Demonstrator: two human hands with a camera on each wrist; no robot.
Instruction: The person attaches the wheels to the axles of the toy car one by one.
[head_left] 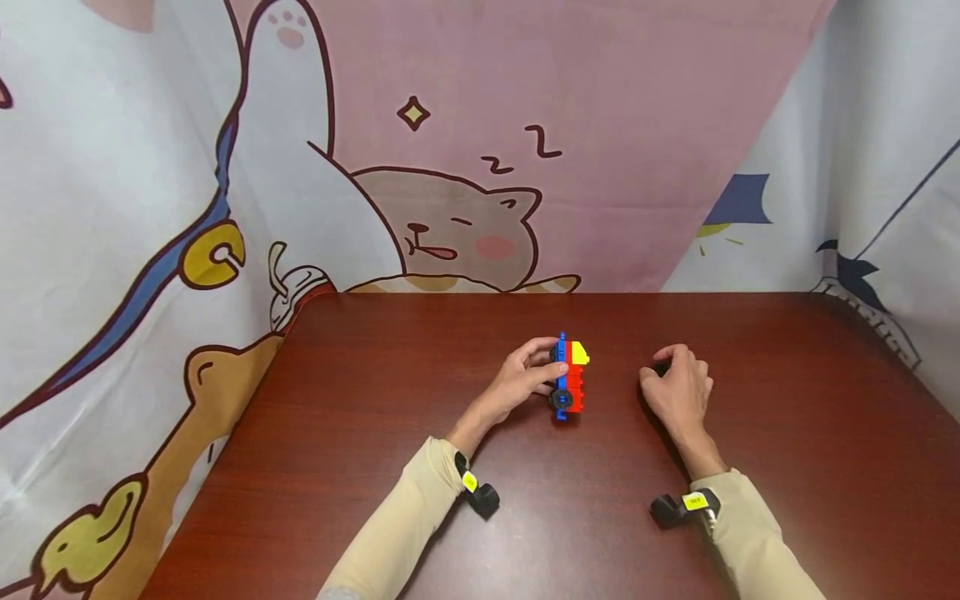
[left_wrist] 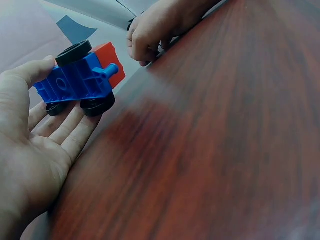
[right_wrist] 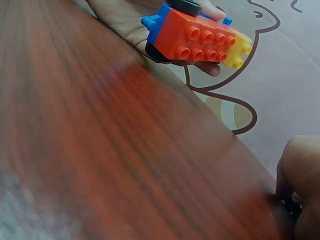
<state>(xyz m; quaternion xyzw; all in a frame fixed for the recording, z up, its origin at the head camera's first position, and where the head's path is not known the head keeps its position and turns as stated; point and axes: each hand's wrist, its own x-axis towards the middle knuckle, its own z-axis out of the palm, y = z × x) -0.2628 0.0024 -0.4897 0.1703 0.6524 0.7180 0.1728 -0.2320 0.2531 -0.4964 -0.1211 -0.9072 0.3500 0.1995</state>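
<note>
A toy block car (head_left: 574, 379) has a blue base, red studded blocks and a yellow block at one end. My left hand (head_left: 517, 383) holds it just above the table, tilted on its side, thumb on one side and fingers on the other. In the left wrist view the blue underside of the base (left_wrist: 75, 80) shows, with black wheels (left_wrist: 97, 105) on it. To the right, my right hand (head_left: 678, 392) is curled close to the tabletop and pinches a small black wheel-like piece (right_wrist: 291, 206), mostly hidden by the fingers.
Both hands are over a dark red-brown wooden table (head_left: 570, 517). A cloth with cartoon animals (head_left: 457, 225) hangs behind it and along the sides. Each wrist wears a strap with a small black camera (head_left: 486, 500).
</note>
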